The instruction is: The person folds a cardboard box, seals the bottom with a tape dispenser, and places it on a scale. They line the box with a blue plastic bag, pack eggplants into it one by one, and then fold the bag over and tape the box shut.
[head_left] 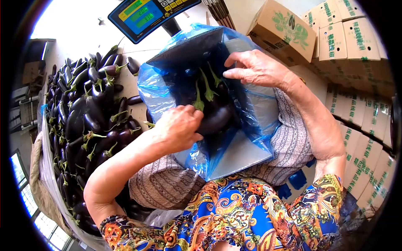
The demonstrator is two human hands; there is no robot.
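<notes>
Eggplants point(213, 104) lay in the blue-lined box point(247, 154) on my lap, stems pointing away from me, and my hands were busy among them. My left hand point(178, 127) was curled over the near end of one dark eggplant point(217, 119), fingers bent round it in a loose grip, pressing it in beside the others. My right hand point(255, 67) reached in from the far side, fingers mostly straight and only lightly bent, fingertips resting on the stem ends; it had hold of nothing that I could make out.

I judged this to be the packing step: fruit being laid in and settled into a row. The next move would call for easing the held eggplant flat against its neighbours without bruising the skin or snapping a stem, then reaching left for another.

The blue plastic liner point(153, 90) stood up around the box rim, and the box looked only partly filled. To my left a large heap of eggplants point(86, 121) sat in a lined crate, piled high. Beyond the box stood a scale display point(146, 14). To the right, printed cardboard cartons point(347, 46) were stacked, some closed, some flattened on edge.
</notes>
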